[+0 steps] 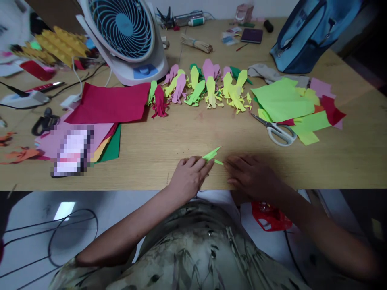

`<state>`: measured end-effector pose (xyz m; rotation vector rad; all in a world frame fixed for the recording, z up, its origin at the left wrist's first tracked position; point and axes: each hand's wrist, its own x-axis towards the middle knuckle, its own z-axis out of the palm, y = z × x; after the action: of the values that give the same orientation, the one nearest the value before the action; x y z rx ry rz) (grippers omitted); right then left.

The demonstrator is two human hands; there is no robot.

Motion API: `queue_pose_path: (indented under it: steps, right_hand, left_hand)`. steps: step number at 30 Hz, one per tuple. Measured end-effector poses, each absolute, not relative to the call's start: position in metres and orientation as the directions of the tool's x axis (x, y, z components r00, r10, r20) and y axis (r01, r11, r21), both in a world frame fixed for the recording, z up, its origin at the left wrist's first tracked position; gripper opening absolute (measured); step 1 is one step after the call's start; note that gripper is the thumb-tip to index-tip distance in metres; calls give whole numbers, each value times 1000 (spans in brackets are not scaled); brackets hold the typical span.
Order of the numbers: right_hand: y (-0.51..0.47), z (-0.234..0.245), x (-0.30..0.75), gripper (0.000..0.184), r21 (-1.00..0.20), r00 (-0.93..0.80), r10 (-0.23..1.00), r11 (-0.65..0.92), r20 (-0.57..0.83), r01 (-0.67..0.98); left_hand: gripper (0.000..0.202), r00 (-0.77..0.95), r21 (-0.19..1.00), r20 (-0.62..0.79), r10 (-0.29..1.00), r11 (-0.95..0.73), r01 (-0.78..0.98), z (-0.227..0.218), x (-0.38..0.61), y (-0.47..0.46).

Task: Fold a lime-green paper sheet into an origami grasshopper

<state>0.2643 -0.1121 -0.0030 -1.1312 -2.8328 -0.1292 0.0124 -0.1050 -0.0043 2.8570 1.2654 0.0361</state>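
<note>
A small piece of light green folded paper (212,154) with narrow pointed ends is near the table's front edge. My left hand (189,174) is closed on it, with the fingers covering its left part. One thin strip of the paper runs right to the fingertips of my right hand (252,175), which are pressed together at its end; the exact grip there is hidden. Beyond my hands, several folded paper figures in yellow (212,92), pink (179,87), green and red (159,100) stand in a row. White-handled scissors (279,133) lie to the right.
Green paper sheets (281,100) and scraps lie at right, before a blue bag (305,36). On the left are a red sheet (111,102), a blurred phone (73,151), black scissors (45,121) and a power strip (24,98). A fan (142,71) stands behind.
</note>
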Motion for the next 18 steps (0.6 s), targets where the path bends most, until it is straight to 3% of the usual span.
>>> queue_pose_path:
  steps: [8,18]
  right_hand:
    - [-112,1,246,47,22,-688,717,690,109,723]
    - [-110,-10,236,45,-54,-649,741,665,175,745]
  left_hand:
    - [68,668,34,9,744,-668,744,-3,15,-104]
    - [58,657,134,89,749,-662,737,-11,11,-103]
